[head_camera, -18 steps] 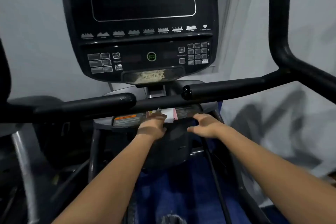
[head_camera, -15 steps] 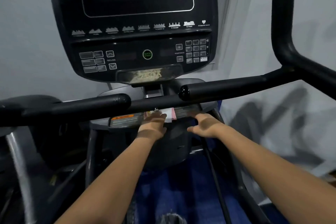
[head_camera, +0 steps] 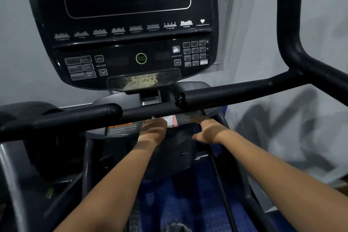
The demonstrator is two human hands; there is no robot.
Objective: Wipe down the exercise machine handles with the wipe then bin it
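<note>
Where hands point(head_camera: 153, 130) meet, white-pink packet point(head_camera: 171, 121).

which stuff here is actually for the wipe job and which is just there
For the job:
left handle
right handle
white and pink packet, under the left hand

Just there:
console
orange warning label
blue floor

Both arms reach under the crossbar: the left hand point(head_camera: 153, 129) lies on a white-and-pink packet point(head_camera: 171, 121) on the machine's shelf, the right hand point(head_camera: 208, 130) rests flat beside it on the label strip. Above, two black handles point(head_camera: 231, 94) flank the dark console point(head_camera: 124, 30), its green quick-start button point(head_camera: 141, 58) at the centre
</note>
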